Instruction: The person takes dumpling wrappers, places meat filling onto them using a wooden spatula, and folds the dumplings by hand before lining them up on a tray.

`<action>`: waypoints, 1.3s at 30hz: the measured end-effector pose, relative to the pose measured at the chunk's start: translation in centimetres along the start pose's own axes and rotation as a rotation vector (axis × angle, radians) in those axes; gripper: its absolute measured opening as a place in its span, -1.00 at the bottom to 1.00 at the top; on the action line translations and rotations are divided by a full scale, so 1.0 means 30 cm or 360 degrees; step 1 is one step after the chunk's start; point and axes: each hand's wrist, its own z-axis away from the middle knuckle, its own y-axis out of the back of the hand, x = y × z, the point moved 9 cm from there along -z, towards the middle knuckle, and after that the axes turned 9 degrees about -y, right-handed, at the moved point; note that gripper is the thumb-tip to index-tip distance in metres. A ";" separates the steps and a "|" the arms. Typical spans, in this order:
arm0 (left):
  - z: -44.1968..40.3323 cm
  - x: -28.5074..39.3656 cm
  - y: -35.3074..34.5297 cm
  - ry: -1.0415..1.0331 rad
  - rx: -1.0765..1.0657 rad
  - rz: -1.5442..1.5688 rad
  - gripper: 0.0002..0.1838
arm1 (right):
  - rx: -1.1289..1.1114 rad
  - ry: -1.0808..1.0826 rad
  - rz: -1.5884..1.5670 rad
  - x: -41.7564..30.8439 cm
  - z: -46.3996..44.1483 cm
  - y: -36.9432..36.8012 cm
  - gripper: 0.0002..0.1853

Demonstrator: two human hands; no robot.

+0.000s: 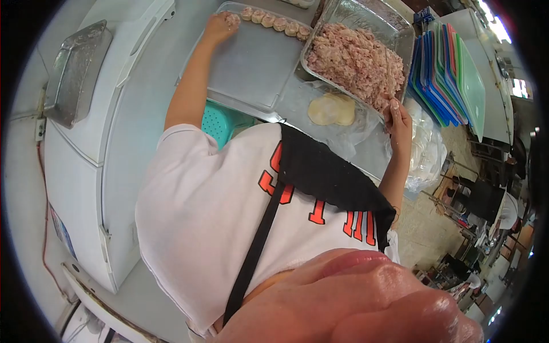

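Note:
My left hand [220,28] is closed around a dumpling [233,20] at the far left corner of a shallow clear plastic tray [246,68]. Beside it, a row of several similar dumplings [273,22] runs along the tray's far edge. My right hand [398,119] pinches the near end of a thin stick-like tool [388,71], whose exact kind I cannot make out. That tool reaches over a deep metal pan [397,31] heaped with pink minced filling [354,60]. Between the two hands, round pale dough wrappers [331,109] lie on clear plastic.
Colored plastic trays or lids [446,74] stand stacked on edge at the right, near a plastic bag of pale contents [424,146]. A teal perforated basket [217,123] sits below the table edge. At left is a white freezer [86,137] bearing an upturned metal pan [80,71].

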 end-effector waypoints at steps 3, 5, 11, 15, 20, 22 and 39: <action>-0.047 -0.086 -0.011 0.0136 0.0139 0.0022 -0.32 | 0.0033 -0.0016 -0.0076 -0.007 0.014 -0.042 -0.61; -0.072 -0.104 -0.025 0.0319 0.0082 0.0042 -0.22 | 0.0053 -0.0041 -0.0111 -0.012 0.021 -0.068 -0.61; -0.126 -0.046 -0.060 0.0148 -0.0012 0.0235 -0.07 | 0.0113 -0.0125 -0.0111 -0.018 0.037 -0.106 -0.60; -0.125 -0.066 -0.078 -0.0002 0.0071 0.0315 -0.08 | 0.0114 -0.0118 -0.0130 0.003 0.031 -0.114 -0.61; -0.124 -0.027 -0.072 0.0076 0.0023 0.0458 -0.16 | -0.0003 -0.0284 0.0522 0.018 0.035 -0.092 -0.61; -0.129 -0.017 -0.076 -0.0143 0.0100 0.0200 -0.17 | -0.0024 -0.0019 0.0988 0.002 0.016 0.001 -0.63; 0.389 1.213 -0.293 -0.0853 -0.0385 0.0816 -0.65 | 0.0148 0.0930 0.2631 -0.074 -0.025 0.148 -0.82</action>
